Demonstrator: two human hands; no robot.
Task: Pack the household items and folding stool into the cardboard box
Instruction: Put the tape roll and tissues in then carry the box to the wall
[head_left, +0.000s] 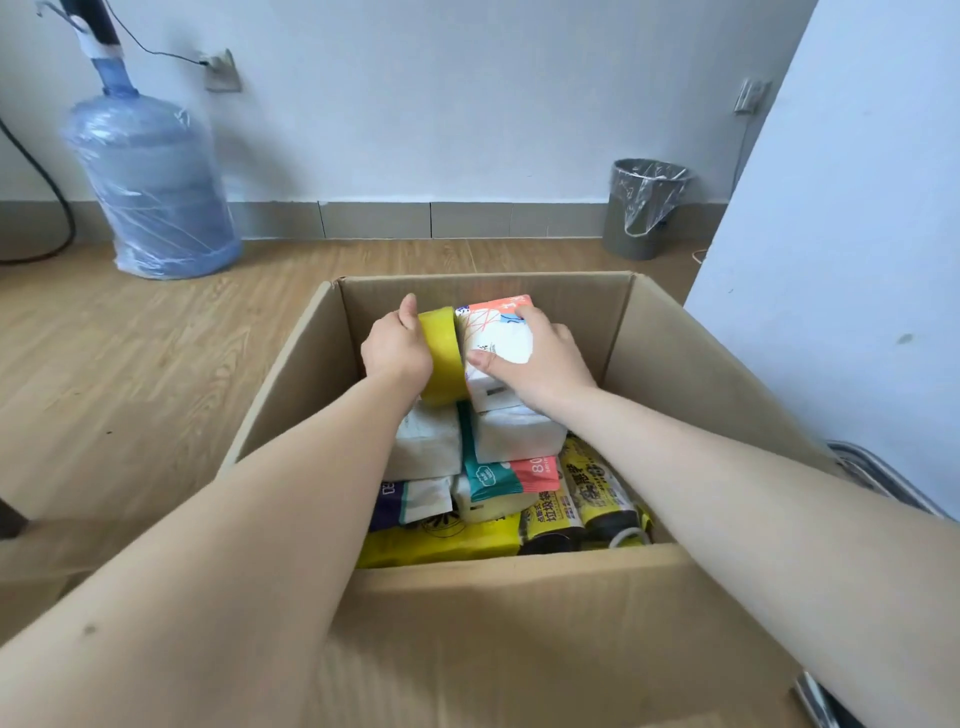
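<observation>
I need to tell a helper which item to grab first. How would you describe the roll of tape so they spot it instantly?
Look inside the open cardboard box on the wooden floor, toward its far wall. There the left hand grips a roll of tape standing on edge, right beside the tissue pack under the right hand. It is the only round, plain yellow thing among flat printed packs.
</observation>
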